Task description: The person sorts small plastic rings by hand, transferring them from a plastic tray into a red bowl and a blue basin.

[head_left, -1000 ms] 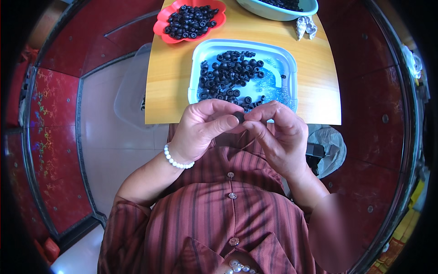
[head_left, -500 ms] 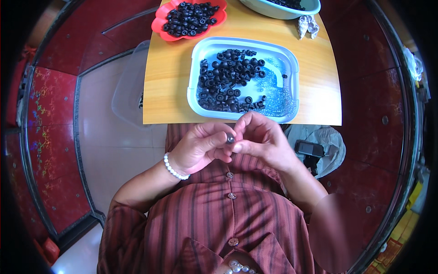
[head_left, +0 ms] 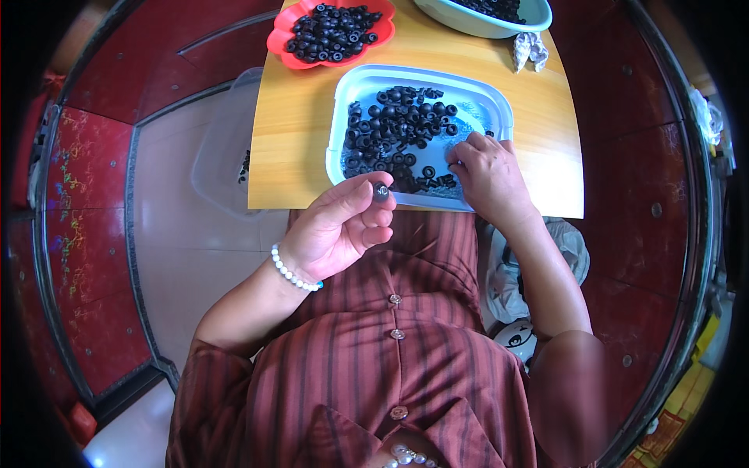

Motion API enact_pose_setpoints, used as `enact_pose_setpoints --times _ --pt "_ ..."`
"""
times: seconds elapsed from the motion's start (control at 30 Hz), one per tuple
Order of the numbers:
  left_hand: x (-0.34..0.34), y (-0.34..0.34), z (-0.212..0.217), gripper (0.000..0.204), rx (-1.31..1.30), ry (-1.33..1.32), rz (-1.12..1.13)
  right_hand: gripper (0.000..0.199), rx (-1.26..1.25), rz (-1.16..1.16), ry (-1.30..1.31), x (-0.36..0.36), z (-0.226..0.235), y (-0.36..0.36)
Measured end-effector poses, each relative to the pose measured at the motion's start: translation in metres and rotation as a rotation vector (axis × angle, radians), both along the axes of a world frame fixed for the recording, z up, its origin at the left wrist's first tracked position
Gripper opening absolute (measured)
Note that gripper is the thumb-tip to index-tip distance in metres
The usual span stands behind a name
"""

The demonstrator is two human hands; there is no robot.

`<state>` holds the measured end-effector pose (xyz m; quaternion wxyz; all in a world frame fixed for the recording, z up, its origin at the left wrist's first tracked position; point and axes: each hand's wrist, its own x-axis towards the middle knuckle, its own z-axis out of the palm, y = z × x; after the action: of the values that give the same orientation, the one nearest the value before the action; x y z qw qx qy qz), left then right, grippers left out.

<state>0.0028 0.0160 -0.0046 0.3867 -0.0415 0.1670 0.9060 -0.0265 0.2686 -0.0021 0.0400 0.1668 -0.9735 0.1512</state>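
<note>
Between the thumb and fingers of my left hand [head_left: 337, 222] is a small round black piece [head_left: 381, 192], its hollow end facing up, just off the tray's near edge. My right hand [head_left: 493, 178] reaches over the right side of the white-rimmed plastic tray [head_left: 340, 103], its fingers bent and drawn together inside it. Whatever those fingertips hold, if anything, is hidden. Many black caps and rings [head_left: 406, 117] fill the tray's left and middle. Tiny shiny bits, too small to name, lie on its blue bottom near my right hand.
A red scalloped dish [head_left: 285, 56] of black pieces stands at the table's far left. At the far right is a pale green basin [head_left: 468, 28] with more, beside a crumpled grey-white wad [head_left: 530, 51]. Below the wooden table's [head_left: 285, 148] left edge sits a clear bin [head_left: 214, 168].
My right hand has left my left hand and moved forward and right into the tray. My left hand has risen slightly toward the tray with the black piece still in it.
</note>
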Motion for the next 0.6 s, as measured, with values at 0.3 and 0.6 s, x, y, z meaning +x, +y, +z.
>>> enact_pose_setpoints --times 0.3,0.6 --pt "0.004 0.01 0.01 0.026 -0.023 0.055 0.026 0.007 -1.238 -0.186 -0.391 0.026 0.043 -0.023" --pt "0.012 0.014 0.023 0.028 -0.048 0.095 0.034 0.013 -1.602 -0.084 -0.713 0.054 0.065 -0.037"
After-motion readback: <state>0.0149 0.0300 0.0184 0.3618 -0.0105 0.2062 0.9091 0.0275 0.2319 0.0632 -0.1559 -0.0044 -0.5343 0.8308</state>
